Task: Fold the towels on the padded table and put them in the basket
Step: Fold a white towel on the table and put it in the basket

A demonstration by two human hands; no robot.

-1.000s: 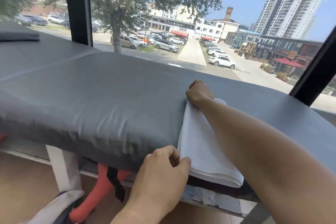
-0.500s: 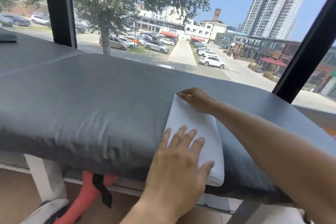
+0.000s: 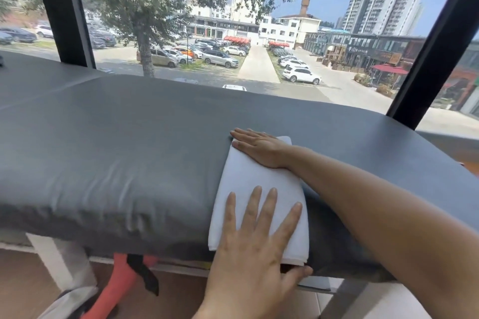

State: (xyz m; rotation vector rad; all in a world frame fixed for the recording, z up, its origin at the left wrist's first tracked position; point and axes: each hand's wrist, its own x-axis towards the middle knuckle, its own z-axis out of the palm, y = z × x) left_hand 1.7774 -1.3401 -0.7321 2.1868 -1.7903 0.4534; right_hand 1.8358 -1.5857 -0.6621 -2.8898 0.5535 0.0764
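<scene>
A white towel (image 3: 255,180), folded into a narrow strip, lies across the grey padded table (image 3: 124,153) and hangs a little over its near edge. My left hand (image 3: 255,246) lies flat on the towel's near end, fingers straight and spread, thumb under the hanging edge. My right hand (image 3: 258,147) presses flat on the far end, fingers straight and pointing left. No basket is in view.
A large window with black frame posts (image 3: 64,10) runs right behind the table. Under the table's near edge are a red-orange object with a black strap (image 3: 121,282), a white table leg (image 3: 51,259) and a pale cloth (image 3: 67,303) at bottom left.
One second ago both hands pinched the towel's left edge. The fold has since been laid over, and both hands have flattened out on top of the towel.
</scene>
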